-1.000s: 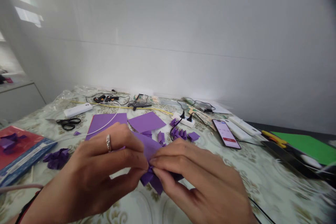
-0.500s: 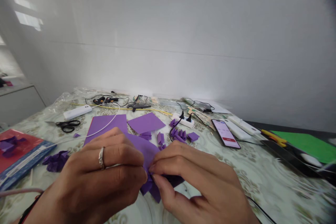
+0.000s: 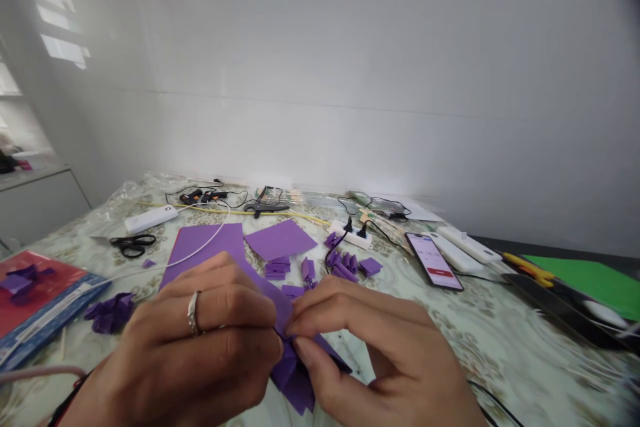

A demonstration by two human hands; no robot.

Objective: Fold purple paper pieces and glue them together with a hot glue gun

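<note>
Both hands meet at the front middle over a folded piece of purple paper. My left hand, with a ring on one finger, is closed on the paper's left side. From the other side my right hand pinches the same paper between thumb and fingers. Folded flaps stick out below and to the right of the fingertips; the fingers hide the rest. Just behind the hands lie small folded purple pieces and a flat purple sheet. A larger purple sheet lies behind my left hand.
Black-handled scissors and crumpled purple paper lie at left, near a red and blue packet. A power strip stands behind, with cables. The phone and green sheet are at right. Glue guns lie far back.
The folded flaps below my fingertips have shifted and show more widely. Both hands keep their pinch at nearly the same place. The whole view has tilted slightly.
</note>
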